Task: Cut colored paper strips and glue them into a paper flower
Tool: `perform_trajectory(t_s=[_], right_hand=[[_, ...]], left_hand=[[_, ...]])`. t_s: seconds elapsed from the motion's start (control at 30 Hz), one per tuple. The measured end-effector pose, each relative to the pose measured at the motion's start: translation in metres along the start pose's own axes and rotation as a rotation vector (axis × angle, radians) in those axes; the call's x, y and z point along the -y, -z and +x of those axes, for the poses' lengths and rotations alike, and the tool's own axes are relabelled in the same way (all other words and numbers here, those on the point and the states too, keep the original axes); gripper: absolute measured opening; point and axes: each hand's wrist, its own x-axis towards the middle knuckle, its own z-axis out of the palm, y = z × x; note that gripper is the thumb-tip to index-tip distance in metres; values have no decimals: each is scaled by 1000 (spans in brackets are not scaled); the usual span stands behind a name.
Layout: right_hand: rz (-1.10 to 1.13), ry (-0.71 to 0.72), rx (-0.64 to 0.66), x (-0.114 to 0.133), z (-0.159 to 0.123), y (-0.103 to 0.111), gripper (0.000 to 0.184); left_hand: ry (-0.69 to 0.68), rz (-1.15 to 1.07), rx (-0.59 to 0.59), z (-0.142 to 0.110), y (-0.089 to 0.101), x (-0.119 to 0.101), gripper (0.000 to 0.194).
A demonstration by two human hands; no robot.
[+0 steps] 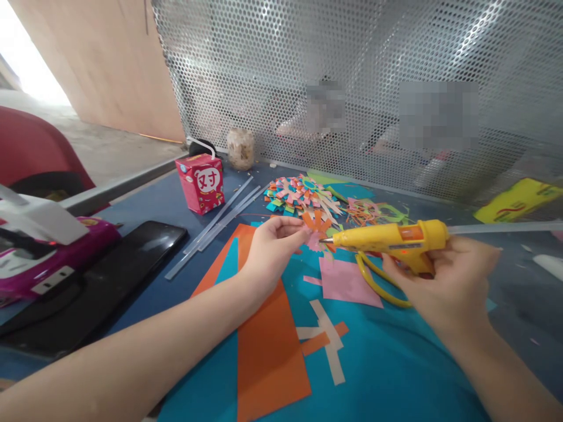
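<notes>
My right hand (pixel 448 287) is wrapped round a yellow hot glue gun (pixel 373 237), with a clear glue stick (pixel 505 227) poking out of its back. Its metal tip meets or nearly meets a paper flower (pixel 315 225) of orange and pink strips, pinched between my left thumb and fingers (pixel 279 240). Below the tip lie a pink paper square (pixel 349 281) and several loose white and orange strips (pixel 325 334). Yellow scissor handles (pixel 373 287) show under the gun; their blades are hidden. Orange paper (pixel 272 351) and blue paper (pixel 373 363) spread beneath my arms.
Behind my hands sit a pile of fringed paper flowers (pixel 299 193) and thin paper shreds (pixel 373 212). Leftward are clear glue sticks (pixel 220 220), a red drink carton (pixel 201 184), a jar (pixel 240 149), a black phone (pixel 101 281) and a purple power strip (pixel 57 258). A perforated metal screen (pixel 272 70) bounds the table's back.
</notes>
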Motion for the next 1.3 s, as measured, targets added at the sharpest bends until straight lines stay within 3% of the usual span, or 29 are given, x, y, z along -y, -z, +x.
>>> perform_trajectory(t_s=[0.5,0.8,0.93,1.03,1.2,1.3], right_hand=[[-30,35,46,-1,0,1,22],[-181,24,63,-6,1,0,29],[-391,-93,-55,-7,10,8,44],[-592,-256,-90,-20,21,17,56],[-790,-586,83,-71,34,29,30],[-822,-640,130,-88,33,31,29]], left_hand=[[14,-12,-19,1,1,-2,14],[2,-33,-46,3,2,-2,14],[-19,-52,-67,7,5,-4,15],[-16,-61,-60,11,8,-5,12],[48,-28,2,12,9,-6,20],[92,0,69,9,8,-6,23]])
